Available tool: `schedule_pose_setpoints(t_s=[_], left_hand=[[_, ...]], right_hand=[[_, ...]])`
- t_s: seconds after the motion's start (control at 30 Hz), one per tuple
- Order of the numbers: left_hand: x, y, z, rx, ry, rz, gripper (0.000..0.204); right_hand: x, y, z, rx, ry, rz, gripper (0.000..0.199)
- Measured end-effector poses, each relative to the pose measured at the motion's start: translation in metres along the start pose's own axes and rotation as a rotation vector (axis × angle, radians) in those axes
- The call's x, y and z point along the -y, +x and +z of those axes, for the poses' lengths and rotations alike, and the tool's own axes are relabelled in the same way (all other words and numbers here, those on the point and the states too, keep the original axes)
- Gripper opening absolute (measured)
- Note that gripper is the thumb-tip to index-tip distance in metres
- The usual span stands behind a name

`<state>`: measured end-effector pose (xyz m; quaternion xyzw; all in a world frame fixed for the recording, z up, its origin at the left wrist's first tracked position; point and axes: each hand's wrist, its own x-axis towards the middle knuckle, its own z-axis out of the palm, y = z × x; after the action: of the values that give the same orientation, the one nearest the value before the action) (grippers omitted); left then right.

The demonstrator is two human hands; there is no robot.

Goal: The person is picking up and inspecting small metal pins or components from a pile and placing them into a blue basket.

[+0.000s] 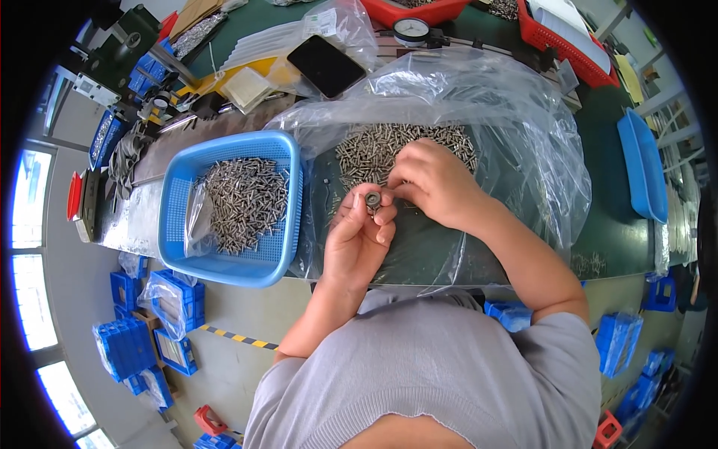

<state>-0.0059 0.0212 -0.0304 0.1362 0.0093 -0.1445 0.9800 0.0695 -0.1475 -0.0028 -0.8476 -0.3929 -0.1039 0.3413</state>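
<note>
Between the thumb and fingers of my left hand (357, 238) is a small round metal ring gauge (372, 199), its face turned up. Close beside it, my right hand (432, 183) has its fingers pinched together at the near edge of a heap of small metal pins (374, 153); whatever they hold is hidden. The heap lies on a clear plastic sheet (516, 150) spread over the green table. To the left stands a blue plastic basket (293, 217) with many similar metal pins (250, 202) and a piece of clear plastic in it.
Behind the sheet lie a black phone (326, 66) and a dial gauge (410, 30). Red baskets (538, 37) stand at the back, and a blue tray (643, 165) sits at the right edge. Blue crates (127, 348) are stacked on the floor at left.
</note>
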Motion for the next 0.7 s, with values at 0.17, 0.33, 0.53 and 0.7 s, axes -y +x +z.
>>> schedule_pose_setpoints(t_s=[0.17,0.33,0.53,0.7], left_hand=[[0.0,0.0,-0.002,0.011,0.099,-0.044,0.019],[0.001,0.0,0.004,-0.059,0.2,-0.037,0.017],[0.003,0.001,0.006,-0.091,0.221,-0.041,0.016],[0.0,0.001,0.002,-0.05,0.25,-0.078,0.017]], right_hand=[[0.012,0.004,-0.021,0.098,0.79,0.445,0.01],[0.021,0.002,-0.017,0.168,0.819,0.41,0.01],[0.024,0.002,-0.014,0.127,0.683,0.328,0.01],[0.027,0.004,-0.014,0.126,0.638,0.296,0.011]])
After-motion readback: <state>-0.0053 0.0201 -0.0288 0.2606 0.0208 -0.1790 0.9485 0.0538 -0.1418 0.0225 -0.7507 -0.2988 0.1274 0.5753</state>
